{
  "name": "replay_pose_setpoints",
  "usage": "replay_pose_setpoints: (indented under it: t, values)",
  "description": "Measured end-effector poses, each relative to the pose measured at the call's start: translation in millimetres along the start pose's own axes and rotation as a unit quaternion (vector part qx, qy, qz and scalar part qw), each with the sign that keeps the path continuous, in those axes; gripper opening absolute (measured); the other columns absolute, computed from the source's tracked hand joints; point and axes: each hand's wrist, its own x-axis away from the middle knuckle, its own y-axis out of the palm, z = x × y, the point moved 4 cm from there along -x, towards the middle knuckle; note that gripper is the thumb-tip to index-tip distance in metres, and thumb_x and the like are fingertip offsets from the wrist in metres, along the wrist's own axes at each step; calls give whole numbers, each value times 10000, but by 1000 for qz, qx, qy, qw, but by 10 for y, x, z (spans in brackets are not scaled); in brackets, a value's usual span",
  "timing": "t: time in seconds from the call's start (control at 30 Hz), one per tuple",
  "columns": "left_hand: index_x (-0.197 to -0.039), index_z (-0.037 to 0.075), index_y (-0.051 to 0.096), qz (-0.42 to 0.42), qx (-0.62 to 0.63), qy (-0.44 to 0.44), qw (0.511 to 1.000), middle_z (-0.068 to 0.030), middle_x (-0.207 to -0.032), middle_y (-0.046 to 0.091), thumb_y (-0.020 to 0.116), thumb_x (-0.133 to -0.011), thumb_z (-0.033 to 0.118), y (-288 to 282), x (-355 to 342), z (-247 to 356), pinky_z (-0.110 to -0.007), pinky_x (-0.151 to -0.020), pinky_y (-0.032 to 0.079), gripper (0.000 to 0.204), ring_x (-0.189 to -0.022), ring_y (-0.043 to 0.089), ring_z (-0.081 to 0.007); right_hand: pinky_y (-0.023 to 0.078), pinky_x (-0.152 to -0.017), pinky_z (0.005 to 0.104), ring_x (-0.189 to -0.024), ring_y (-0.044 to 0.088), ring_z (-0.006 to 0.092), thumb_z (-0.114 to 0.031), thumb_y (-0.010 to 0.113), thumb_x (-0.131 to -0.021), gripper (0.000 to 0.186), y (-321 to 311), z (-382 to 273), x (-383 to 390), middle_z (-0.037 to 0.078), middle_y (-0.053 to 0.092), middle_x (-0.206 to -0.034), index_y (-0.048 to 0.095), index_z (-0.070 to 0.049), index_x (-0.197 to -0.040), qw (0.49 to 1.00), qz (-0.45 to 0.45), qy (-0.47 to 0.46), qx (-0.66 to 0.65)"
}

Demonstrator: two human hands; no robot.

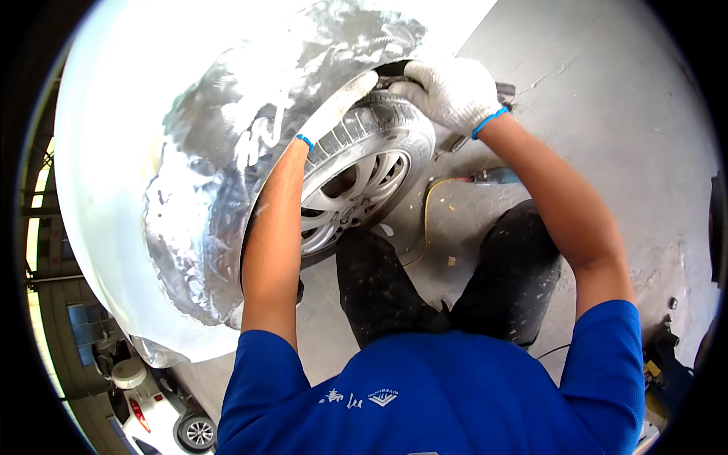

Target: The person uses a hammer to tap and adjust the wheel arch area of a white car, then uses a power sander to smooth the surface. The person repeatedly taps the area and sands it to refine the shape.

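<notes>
A car's pale body panel, sanded to bare, shiny metal around the wheel arch, fills the left side. In the arch sits a wheel with a dusty tyre and a silver rim. My left hand, in a white knit glove, lies along the arch edge above the tyre, its visible fingers stretched out. At the top of the tyre my right hand, gloved alike, is closed with fingers curled. What it grips is hidden; a dark piece shows on its left, and a dark bar end beyond it.
A blue-grey power tool with a yellow cord lies on the grey floor by my knees. Near the tyre is a small metal piece. A white car stands at lower left, and dark equipment at lower right.
</notes>
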Motion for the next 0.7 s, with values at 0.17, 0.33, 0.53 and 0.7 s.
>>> replay_pose_setpoints:
  t: [0.17, 0.33, 0.53, 0.7]
  values:
    - [-1466, 37, 531, -3, 12, 4, 1000, -128, -1442, 558, 599, -978, 585, -65, -85, -66, -343, -1178, 325, 737, -1349, 485, -204, 554, -687, 453, -721, 700, 341, -493, 578, -983, 388, 29, -75, 90, 135, 693, -740, 702, -127, -950, 1000, 0, 17, -9]
    - [-1462, 48, 536, -6, -21, -9, 1000, -105, -1431, 568, 573, -991, 578, -64, -17, 24, -352, -1176, 333, 710, -1343, 486, -202, 563, -674, 437, -707, 709, 326, -501, 571, -985, 384, 3, -88, 77, 121, 697, -727, 711, -145, -953, 1000, -2, 28, 4]
    - [-1441, 21, 534, -48, 74, -12, 996, -85, -1381, 602, 542, -1037, 493, -342, -500, -659, -327, -1145, 403, 622, -1263, 560, -160, 548, -811, 510, -917, 692, 404, -555, 548, -977, 463, 461, -47, 33, 188, 725, -926, 698, -124, -1061, 991, -38, 81, -101]
    - [-1516, 16, 436, -4, 87, -28, 996, -98, -1463, 539, 480, -1086, 405, -805, -674, -1341, -322, -1193, 345, 582, -1364, 481, -172, 547, -816, 485, -898, 698, 383, -519, 578, -977, 423, 333, -245, -106, 175, 717, -913, 698, -118, -1035, 986, -107, 66, -107]
